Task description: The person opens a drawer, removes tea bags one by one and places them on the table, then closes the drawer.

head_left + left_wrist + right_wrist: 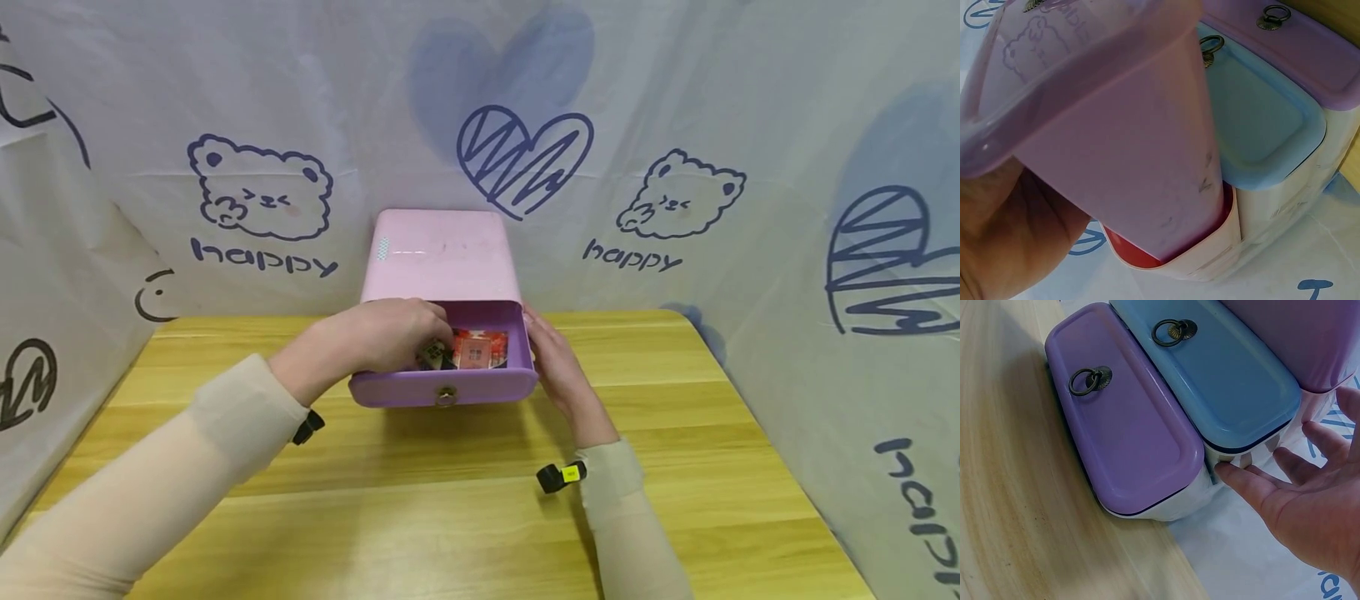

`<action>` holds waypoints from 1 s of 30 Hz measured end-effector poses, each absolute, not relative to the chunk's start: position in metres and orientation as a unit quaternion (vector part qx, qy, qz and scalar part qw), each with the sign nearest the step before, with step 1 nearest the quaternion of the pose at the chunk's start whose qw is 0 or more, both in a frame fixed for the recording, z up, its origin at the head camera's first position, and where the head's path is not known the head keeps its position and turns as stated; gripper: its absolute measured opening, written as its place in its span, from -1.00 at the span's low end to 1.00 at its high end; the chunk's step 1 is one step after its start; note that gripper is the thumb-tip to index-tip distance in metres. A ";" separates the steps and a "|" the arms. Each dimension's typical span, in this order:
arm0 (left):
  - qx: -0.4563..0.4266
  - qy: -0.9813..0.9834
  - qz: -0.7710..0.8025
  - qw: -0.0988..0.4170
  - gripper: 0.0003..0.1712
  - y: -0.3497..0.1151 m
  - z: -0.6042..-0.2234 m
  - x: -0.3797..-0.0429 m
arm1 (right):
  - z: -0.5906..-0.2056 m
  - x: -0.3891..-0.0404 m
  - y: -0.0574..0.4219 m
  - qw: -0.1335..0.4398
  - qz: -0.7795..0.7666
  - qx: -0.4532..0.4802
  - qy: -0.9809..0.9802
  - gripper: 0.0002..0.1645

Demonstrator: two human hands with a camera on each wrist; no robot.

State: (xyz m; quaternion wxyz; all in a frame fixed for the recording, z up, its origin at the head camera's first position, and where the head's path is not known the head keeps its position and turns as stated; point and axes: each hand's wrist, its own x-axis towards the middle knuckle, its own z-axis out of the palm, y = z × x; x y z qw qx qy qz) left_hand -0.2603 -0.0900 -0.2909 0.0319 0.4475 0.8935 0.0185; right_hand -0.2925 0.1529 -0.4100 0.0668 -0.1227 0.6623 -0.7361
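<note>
On the table stands a small pink cabinet with its purple top drawer pulled out. My left hand reaches into the left of this drawer, fingers bent down over a small dark item with pale printing; I cannot tell whether they pinch it. Beside it in the drawer lies a red and orange printed card. My right hand rests along the cabinet's right side, its fingers spread and mostly straight near the blue middle drawer.
Below the blue drawer is another closed purple drawer, with a bronze ring pull. The wooden table extends in front. A white cloth with blue drawings hangs behind and at the sides.
</note>
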 end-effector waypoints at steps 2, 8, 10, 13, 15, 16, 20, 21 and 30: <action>0.445 0.895 0.015 0.030 -0.63 -0.090 -0.292 -0.260 | -0.414 -0.296 0.153 0.064 -0.740 -0.123 0.658 -0.34; 0.445 0.895 -0.005 0.021 -0.64 -0.089 -0.292 -0.261 | -0.414 -0.295 0.153 0.066 -0.738 -0.120 0.661 -0.35; 0.443 0.896 -0.008 0.021 -0.65 -0.088 -0.292 -0.261 | -0.414 -0.295 0.153 0.068 -0.739 -0.125 0.659 -0.35; 0.437 0.899 -0.011 0.028 -0.65 -0.088 -0.290 -0.260 | -0.415 -0.295 0.153 0.068 -0.740 -0.130 0.656 -0.35; 0.432 0.901 -0.006 0.035 -0.64 -0.089 -0.290 -0.259 | -0.414 -0.295 0.153 0.067 -0.740 -0.130 0.656 -0.34; 0.430 0.902 -0.004 0.038 -0.64 -0.089 -0.290 -0.259 | -0.415 -0.295 0.153 0.067 -0.741 -0.130 0.656 -0.34; 0.428 0.902 0.008 0.045 -0.62 -0.090 -0.290 -0.259 | -0.415 -0.295 0.153 0.066 -0.742 -0.125 0.656 -0.34; 0.430 0.902 0.010 0.045 -0.62 -0.090 -0.290 -0.259 | -0.415 -0.295 0.153 0.066 -0.742 -0.125 0.655 -0.34; 0.437 0.899 0.020 0.024 -0.59 -0.093 -0.290 -0.259 | -0.416 -0.297 0.154 0.068 -0.744 -0.115 0.655 -0.36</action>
